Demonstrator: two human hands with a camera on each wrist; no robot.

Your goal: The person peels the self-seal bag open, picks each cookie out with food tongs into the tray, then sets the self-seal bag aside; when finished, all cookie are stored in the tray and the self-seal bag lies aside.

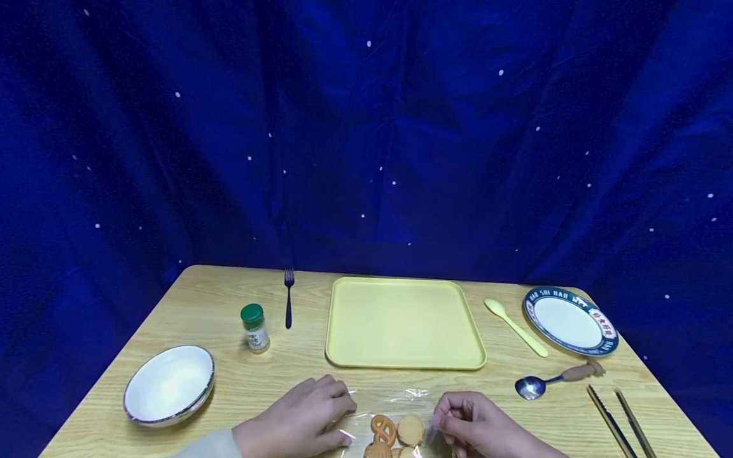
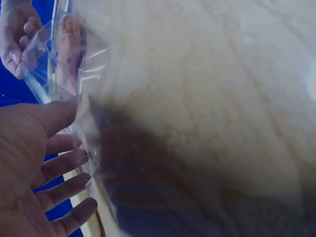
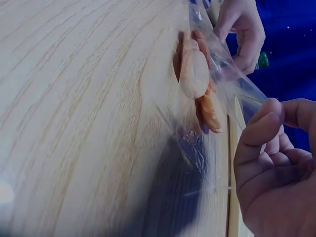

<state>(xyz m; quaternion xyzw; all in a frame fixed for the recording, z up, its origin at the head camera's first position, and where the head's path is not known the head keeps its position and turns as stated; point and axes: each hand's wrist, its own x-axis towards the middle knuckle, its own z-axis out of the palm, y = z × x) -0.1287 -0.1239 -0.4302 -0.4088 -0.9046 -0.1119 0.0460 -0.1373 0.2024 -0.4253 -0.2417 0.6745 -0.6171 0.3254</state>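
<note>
A clear plastic bag (image 1: 409, 399) of cookies lies at the table's front edge in the head view. Inside it show a pretzel-shaped cookie (image 1: 383, 430), a round pale cookie (image 1: 410, 430) and others cut off by the frame. My left hand (image 1: 306, 416) is at the bag's left side. In the left wrist view its fingers (image 2: 66, 192) are spread and fairly straight against the film. On the other side, my right hand (image 1: 475, 423) pinches the bag's edge between thumb and index finger, stretching the film in the right wrist view, its other fingers curled.
Beyond the bag lies a yellow tray (image 1: 403, 324). Leftward are a white bowl (image 1: 168, 385), a green-capped jar (image 1: 255, 328) and a dark fork (image 1: 289, 302). Rightward lie a yellow spoon (image 1: 515, 327), a rimmed plate (image 1: 569, 321), a metal spoon (image 1: 531, 387) and tongs (image 1: 611, 421).
</note>
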